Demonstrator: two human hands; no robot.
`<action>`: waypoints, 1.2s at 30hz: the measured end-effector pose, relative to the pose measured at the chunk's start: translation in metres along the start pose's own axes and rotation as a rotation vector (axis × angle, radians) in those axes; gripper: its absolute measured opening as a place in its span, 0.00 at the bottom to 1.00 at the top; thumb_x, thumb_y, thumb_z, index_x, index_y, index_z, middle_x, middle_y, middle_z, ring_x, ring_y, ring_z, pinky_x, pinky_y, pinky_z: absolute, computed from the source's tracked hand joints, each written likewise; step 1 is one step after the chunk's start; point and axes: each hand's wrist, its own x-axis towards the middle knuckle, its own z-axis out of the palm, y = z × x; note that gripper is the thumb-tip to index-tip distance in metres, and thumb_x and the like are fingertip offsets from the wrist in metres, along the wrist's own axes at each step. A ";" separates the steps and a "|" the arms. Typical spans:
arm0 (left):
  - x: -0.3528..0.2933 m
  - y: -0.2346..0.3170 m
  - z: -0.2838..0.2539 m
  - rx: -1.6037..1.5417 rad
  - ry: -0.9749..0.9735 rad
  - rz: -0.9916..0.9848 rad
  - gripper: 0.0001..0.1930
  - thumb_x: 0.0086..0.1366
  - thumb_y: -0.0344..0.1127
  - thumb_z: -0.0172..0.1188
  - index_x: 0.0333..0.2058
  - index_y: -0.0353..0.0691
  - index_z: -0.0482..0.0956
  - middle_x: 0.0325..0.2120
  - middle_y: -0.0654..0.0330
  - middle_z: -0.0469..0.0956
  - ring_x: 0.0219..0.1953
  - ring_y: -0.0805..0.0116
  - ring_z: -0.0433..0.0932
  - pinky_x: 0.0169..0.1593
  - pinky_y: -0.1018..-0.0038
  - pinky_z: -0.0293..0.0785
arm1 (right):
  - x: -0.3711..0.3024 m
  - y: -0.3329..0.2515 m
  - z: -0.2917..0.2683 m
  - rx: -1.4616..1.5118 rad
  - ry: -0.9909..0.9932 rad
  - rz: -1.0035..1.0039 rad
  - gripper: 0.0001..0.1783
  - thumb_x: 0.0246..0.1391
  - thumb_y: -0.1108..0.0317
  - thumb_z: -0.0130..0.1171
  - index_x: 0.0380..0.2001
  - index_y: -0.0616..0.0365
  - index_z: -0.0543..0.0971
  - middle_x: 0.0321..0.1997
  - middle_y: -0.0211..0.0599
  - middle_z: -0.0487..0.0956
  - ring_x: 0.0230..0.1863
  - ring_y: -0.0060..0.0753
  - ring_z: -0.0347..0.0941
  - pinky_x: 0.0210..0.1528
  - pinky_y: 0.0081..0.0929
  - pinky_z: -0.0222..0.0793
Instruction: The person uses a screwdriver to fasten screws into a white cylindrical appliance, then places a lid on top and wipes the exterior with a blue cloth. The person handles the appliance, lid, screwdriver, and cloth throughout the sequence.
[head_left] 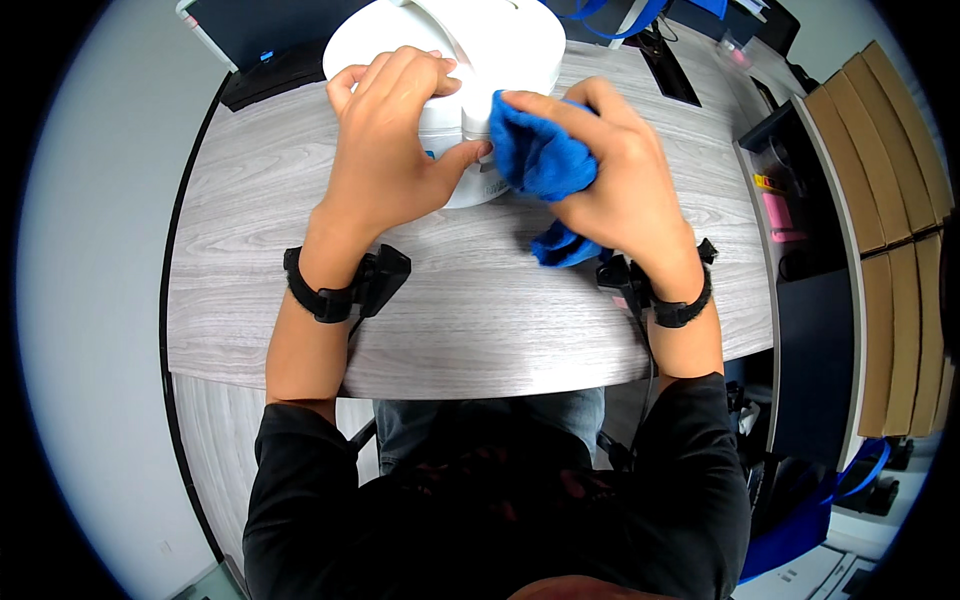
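Observation:
A round white lidded appliance point(362, 38), with a curved handle across its top, stands at the far side of the desk. My left hand point(392, 140) grips its near edge, fingers over the lid and thumb against the front. Bunched in my right hand point(625, 165) is a blue cloth point(540, 155), pressed to the appliance's front right side near the end of the handle. A loose end of the cloth hangs below my palm, close to the desk surface. The appliance's far edge is cut off by the top of the picture.
The grey wood-grain desk point(480, 310) curves toward me. A dark monitor point(270, 30) stands at the far left. On the right are an open shelf point(815, 310) and upright cardboard boxes point(880, 150). A dark slot point(672, 75) cuts into the desk at the far right.

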 end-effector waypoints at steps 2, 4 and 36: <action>-0.001 -0.001 0.000 -0.007 -0.003 0.007 0.28 0.41 0.38 0.80 0.41 0.41 0.77 0.42 0.61 0.79 0.50 0.60 0.75 0.54 0.61 0.53 | -0.001 0.010 -0.004 -0.008 0.005 0.044 0.40 0.26 0.78 0.71 0.51 0.39 0.84 0.33 0.38 0.72 0.35 0.42 0.74 0.33 0.35 0.72; -0.001 -0.003 0.000 0.007 -0.007 0.012 0.28 0.41 0.41 0.82 0.40 0.41 0.78 0.43 0.60 0.80 0.50 0.60 0.75 0.54 0.60 0.53 | 0.001 0.017 -0.004 0.013 0.032 0.061 0.38 0.27 0.78 0.71 0.50 0.39 0.85 0.33 0.37 0.73 0.35 0.43 0.74 0.34 0.35 0.72; -0.001 -0.019 -0.007 -0.093 -0.039 0.013 0.27 0.41 0.40 0.82 0.39 0.44 0.78 0.45 0.61 0.81 0.52 0.64 0.76 0.56 0.63 0.54 | -0.006 0.046 -0.012 0.104 -0.119 0.028 0.37 0.30 0.79 0.69 0.52 0.47 0.84 0.39 0.36 0.77 0.39 0.43 0.77 0.43 0.34 0.75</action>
